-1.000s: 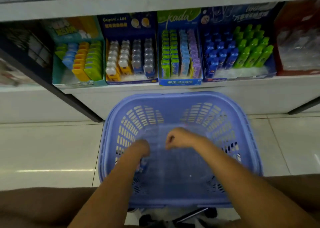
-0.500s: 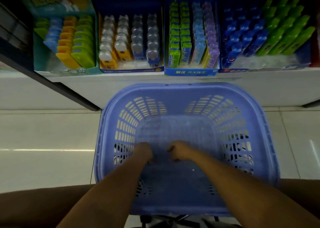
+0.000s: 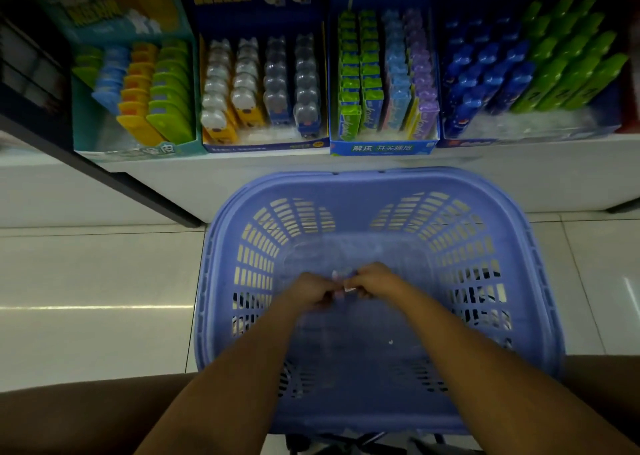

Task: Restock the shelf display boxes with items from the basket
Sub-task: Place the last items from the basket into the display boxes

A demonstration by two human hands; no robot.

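Your left hand (image 3: 311,293) and right hand (image 3: 373,281) are together over the middle of the purple basket (image 3: 381,181), fingers curled, both pinching one small pale item (image 3: 341,280), too blurred to identify. You are probably gathering it for the display boxes (image 3: 265,144) on the shelf (image 3: 519,170) past the basket's far rim.

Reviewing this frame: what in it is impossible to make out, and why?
1. Head view: the small pale item, pinched between the left hand and right hand, is blurred and mostly covered by fingers, so its type is unreadable.
2. Head view: what else lies in the basket is unclear, hidden by forearms and a hazy clear layer.
3. Head view: the display boxes have their header cards cut off by the top edge.
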